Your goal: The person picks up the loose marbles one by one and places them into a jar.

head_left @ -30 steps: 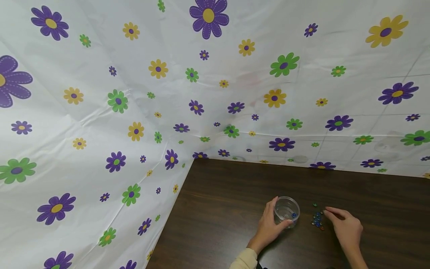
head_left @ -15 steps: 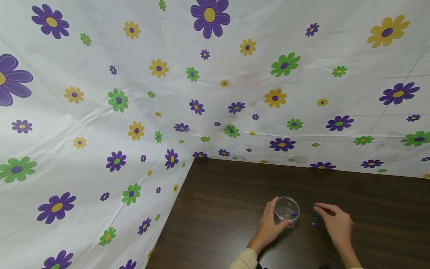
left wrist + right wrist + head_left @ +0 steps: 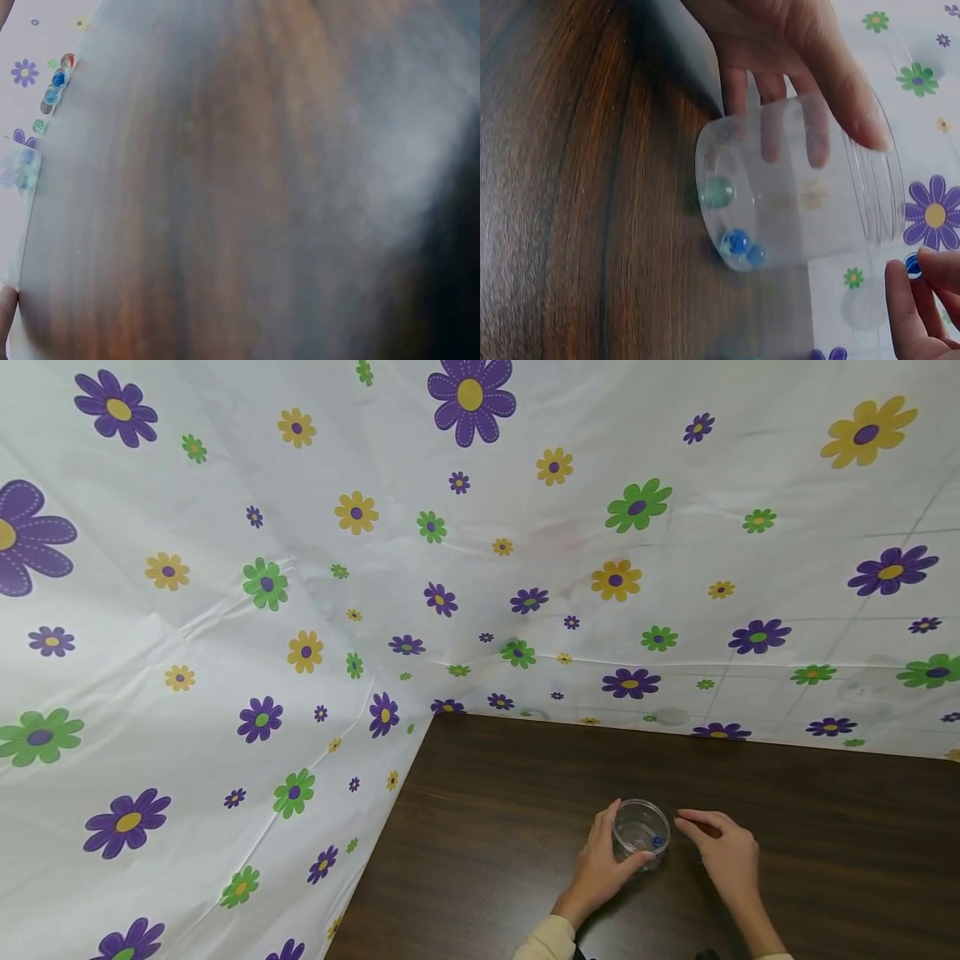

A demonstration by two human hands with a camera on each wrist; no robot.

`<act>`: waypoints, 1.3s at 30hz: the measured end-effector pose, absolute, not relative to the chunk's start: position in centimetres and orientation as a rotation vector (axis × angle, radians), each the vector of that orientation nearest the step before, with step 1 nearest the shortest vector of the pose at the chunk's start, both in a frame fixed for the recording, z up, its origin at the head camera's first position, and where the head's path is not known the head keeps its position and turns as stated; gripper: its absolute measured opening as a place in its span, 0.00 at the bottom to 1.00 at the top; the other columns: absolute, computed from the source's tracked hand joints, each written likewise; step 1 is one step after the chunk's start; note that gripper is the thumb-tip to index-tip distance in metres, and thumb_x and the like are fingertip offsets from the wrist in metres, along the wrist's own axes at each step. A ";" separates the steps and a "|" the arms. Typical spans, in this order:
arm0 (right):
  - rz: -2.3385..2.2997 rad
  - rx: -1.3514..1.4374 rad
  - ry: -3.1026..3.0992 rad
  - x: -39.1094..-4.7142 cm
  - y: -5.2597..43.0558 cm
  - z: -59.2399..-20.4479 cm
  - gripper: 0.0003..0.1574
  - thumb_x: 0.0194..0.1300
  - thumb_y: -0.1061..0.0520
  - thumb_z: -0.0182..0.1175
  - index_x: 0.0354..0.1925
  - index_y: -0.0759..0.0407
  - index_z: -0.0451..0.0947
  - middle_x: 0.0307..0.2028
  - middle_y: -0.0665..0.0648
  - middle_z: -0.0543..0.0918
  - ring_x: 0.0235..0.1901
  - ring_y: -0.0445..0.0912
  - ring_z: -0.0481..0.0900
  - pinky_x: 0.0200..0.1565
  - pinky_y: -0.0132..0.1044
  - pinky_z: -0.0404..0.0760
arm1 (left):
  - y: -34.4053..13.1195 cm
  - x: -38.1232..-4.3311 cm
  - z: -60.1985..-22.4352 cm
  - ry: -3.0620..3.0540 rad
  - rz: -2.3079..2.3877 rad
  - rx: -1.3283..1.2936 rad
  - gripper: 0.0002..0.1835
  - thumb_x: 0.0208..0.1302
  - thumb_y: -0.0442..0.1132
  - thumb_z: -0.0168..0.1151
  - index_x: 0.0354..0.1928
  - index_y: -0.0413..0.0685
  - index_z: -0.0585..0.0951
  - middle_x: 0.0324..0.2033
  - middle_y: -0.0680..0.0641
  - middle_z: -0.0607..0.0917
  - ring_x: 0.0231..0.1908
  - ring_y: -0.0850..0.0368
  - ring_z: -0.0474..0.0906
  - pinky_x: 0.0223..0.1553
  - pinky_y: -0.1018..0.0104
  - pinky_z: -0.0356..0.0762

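Note:
My left hand (image 3: 600,864) grips a clear plastic jar (image 3: 639,827) from its left side, fingers and thumb spread round the wall. Through the wall in the right wrist view, a pale green marble (image 3: 718,193) and blue marbles (image 3: 736,241) show at the bottom. My right hand (image 3: 723,852) is just right of the jar's rim, pinching a blue marble (image 3: 913,265) between thumb and fingertips. Loose marbles (image 3: 56,90) line up along the table edge in the left wrist view; in the head view the right hand hides them.
The dark wood table (image 3: 510,793) carries the jar. A white cloth with purple, green and yellow flowers (image 3: 525,527) hangs behind the table and along its left side.
My right hand has moved left from the loose marbles to beside the jar's rim, carrying a marble. The left hand and the jar stay in place.

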State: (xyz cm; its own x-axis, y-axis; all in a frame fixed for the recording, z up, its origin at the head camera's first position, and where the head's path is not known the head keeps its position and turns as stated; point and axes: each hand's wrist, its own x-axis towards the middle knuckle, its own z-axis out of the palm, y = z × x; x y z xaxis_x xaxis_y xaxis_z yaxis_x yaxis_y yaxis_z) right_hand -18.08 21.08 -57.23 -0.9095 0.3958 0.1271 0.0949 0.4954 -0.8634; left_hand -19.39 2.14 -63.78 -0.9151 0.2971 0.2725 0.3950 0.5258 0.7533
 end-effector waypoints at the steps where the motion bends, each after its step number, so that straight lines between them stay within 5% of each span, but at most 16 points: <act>1: 1.377 -0.403 -2.436 -18.1 21.0 -57.2 0.09 0.64 0.56 0.75 0.42 0.59 0.91 0.44 0.58 0.89 0.32 0.21 0.73 0.34 0.21 0.70 | 2.1 -19.4 -63.8 -2.648 -1.351 -0.604 0.46 0.69 0.59 0.67 0.81 0.60 0.55 0.70 0.54 0.69 0.67 0.58 0.70 0.60 0.54 0.75; 10: 1.338 -0.355 -2.409 -18.2 20.1 -57.5 0.06 0.61 0.61 0.76 0.38 0.58 0.92 0.42 0.58 0.90 0.33 0.20 0.72 0.35 0.19 0.69 | 2.1 -19.4 -63.9 -2.652 -1.357 -0.610 0.46 0.69 0.58 0.67 0.80 0.52 0.57 0.70 0.53 0.70 0.66 0.58 0.71 0.61 0.54 0.75; 39: 1.376 -0.078 -2.342 -18.4 18.2 -56.8 0.06 0.58 0.65 0.76 0.36 0.61 0.91 0.37 0.58 0.89 0.33 0.26 0.78 0.35 0.17 0.73 | 2.2 -19.6 -64.1 -2.662 -1.359 -0.599 0.45 0.69 0.58 0.67 0.80 0.53 0.57 0.69 0.53 0.70 0.66 0.57 0.71 0.59 0.54 0.75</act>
